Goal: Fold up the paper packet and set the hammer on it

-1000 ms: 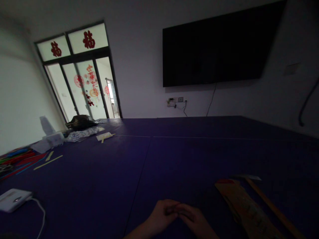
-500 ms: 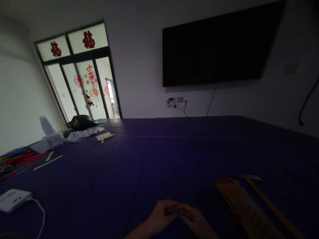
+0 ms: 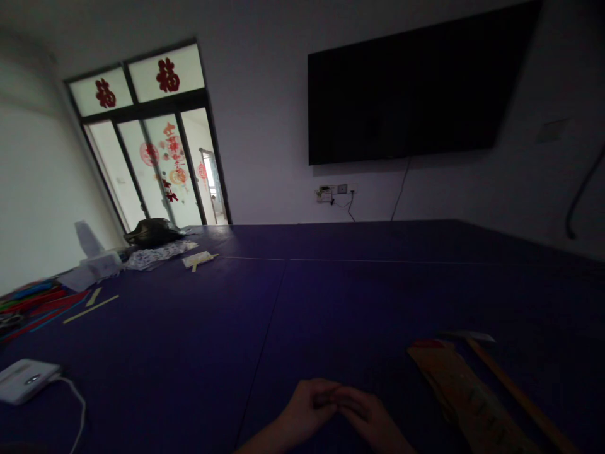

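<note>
My left hand [image 3: 308, 407] and my right hand [image 3: 367, 416] meet low in the middle of the view, over the purple tabletop [image 3: 208, 353]. Their fingers are curled and touch one another at the tips. I make out no object between them, though the space under the fingers is dark. Right of my right hand lies a long brownish packet [image 3: 466, 384] with a red end and dark markings. Alongside it is a tool with a long wooden handle [image 3: 515, 391] and a thin, pale metal blade [image 3: 472, 335] across its far end. Neither hand touches these.
A white device [image 3: 28, 380] with a cable sits at the left edge. Farther back are red and blue strips [image 3: 51, 309], yellow strips [image 3: 92, 309], a clear plastic box [image 3: 101, 263], a black bag [image 3: 154, 232] and a small white pad [image 3: 198, 259]. A television [image 3: 416, 88] hangs ahead.
</note>
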`<act>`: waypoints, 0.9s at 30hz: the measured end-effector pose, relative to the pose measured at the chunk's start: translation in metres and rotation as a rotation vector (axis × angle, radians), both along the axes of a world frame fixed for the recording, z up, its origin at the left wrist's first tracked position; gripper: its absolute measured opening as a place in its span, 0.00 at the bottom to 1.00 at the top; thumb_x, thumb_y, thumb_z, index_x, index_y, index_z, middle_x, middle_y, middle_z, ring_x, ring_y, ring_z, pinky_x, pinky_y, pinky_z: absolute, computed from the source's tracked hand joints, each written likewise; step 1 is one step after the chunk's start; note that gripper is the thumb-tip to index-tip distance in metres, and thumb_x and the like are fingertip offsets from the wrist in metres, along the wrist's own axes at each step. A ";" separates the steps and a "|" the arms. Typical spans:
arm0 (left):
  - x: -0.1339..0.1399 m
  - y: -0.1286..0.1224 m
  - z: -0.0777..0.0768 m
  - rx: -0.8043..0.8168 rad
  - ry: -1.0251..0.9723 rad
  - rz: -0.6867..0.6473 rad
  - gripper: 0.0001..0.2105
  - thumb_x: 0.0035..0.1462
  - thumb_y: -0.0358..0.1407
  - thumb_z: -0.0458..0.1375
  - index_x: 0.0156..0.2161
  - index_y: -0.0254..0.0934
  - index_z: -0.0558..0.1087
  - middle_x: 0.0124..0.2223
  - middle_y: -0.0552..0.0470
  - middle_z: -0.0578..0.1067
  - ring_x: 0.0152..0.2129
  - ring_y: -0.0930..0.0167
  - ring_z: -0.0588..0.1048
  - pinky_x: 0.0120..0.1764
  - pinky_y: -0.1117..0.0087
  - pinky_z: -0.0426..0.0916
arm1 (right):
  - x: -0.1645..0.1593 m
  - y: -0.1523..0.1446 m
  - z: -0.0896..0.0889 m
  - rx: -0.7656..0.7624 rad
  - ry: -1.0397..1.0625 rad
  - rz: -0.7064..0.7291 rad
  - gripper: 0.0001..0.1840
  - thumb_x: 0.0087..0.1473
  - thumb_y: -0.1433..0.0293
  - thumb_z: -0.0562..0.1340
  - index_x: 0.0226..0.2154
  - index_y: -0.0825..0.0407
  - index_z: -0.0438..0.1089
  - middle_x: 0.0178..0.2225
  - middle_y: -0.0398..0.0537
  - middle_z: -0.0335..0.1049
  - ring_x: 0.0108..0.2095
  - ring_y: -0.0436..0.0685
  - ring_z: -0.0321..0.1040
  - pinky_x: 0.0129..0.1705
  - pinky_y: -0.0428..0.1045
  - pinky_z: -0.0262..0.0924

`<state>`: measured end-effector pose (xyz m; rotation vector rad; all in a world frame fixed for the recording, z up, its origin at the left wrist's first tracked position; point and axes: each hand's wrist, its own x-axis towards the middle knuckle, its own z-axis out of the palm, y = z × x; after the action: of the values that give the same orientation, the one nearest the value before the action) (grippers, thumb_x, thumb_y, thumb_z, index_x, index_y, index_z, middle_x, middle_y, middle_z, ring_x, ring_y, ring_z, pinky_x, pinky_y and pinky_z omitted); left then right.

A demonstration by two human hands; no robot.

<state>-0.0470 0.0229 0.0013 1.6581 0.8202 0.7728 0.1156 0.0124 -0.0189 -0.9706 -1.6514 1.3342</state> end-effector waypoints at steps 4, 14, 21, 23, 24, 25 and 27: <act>0.001 0.000 -0.002 -0.014 -0.039 0.008 0.15 0.45 0.27 0.54 0.41 0.34 0.73 0.40 0.48 0.75 0.38 0.68 0.72 0.42 0.68 0.64 | 0.001 0.001 -0.001 0.016 -0.026 0.021 0.14 0.48 0.61 0.58 0.34 0.52 0.72 0.36 0.53 0.74 0.40 0.59 0.69 0.46 0.53 0.59; 0.000 -0.001 0.003 -0.007 -0.041 0.004 0.15 0.45 0.27 0.55 0.40 0.33 0.74 0.38 0.47 0.75 0.37 0.67 0.72 0.42 0.68 0.63 | -0.002 -0.003 0.008 -0.002 -0.017 -0.008 0.18 0.46 0.56 0.59 0.33 0.53 0.72 0.35 0.54 0.74 0.41 0.60 0.69 0.46 0.53 0.59; 0.001 -0.002 0.003 -0.044 -0.057 0.026 0.16 0.44 0.25 0.54 0.41 0.32 0.73 0.40 0.46 0.75 0.38 0.67 0.72 0.42 0.68 0.64 | -0.002 -0.003 0.008 0.010 -0.018 -0.006 0.18 0.46 0.56 0.58 0.32 0.53 0.72 0.35 0.54 0.74 0.39 0.59 0.70 0.46 0.54 0.60; 0.001 -0.002 0.003 -0.051 -0.058 0.023 0.16 0.44 0.25 0.54 0.41 0.32 0.73 0.40 0.46 0.75 0.39 0.67 0.72 0.42 0.68 0.64 | -0.002 -0.002 0.007 0.004 -0.011 -0.003 0.19 0.46 0.55 0.58 0.32 0.53 0.72 0.35 0.54 0.74 0.39 0.60 0.70 0.47 0.54 0.59; 0.001 -0.002 0.003 -0.046 -0.047 0.021 0.16 0.44 0.26 0.54 0.41 0.33 0.73 0.40 0.47 0.75 0.39 0.67 0.72 0.42 0.68 0.64 | -0.002 -0.002 0.007 0.002 -0.009 0.000 0.19 0.46 0.55 0.58 0.33 0.53 0.72 0.36 0.55 0.74 0.40 0.60 0.70 0.47 0.55 0.59; 0.001 -0.002 0.002 -0.038 -0.036 0.027 0.16 0.44 0.26 0.54 0.41 0.33 0.73 0.40 0.47 0.75 0.39 0.67 0.72 0.43 0.68 0.64 | -0.002 -0.002 0.007 0.002 -0.007 0.001 0.19 0.46 0.56 0.58 0.33 0.53 0.72 0.36 0.55 0.74 0.40 0.60 0.70 0.47 0.55 0.59; 0.000 -0.002 0.001 -0.024 -0.018 0.039 0.16 0.44 0.27 0.55 0.41 0.34 0.73 0.40 0.48 0.75 0.39 0.68 0.72 0.43 0.68 0.63 | -0.002 -0.002 0.007 0.001 -0.010 -0.007 0.18 0.46 0.57 0.58 0.33 0.53 0.72 0.37 0.55 0.74 0.40 0.60 0.70 0.47 0.55 0.59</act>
<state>-0.0465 0.0212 0.0024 1.6154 0.8486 0.8010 0.1135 0.0100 -0.0119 -0.9832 -1.6542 1.3261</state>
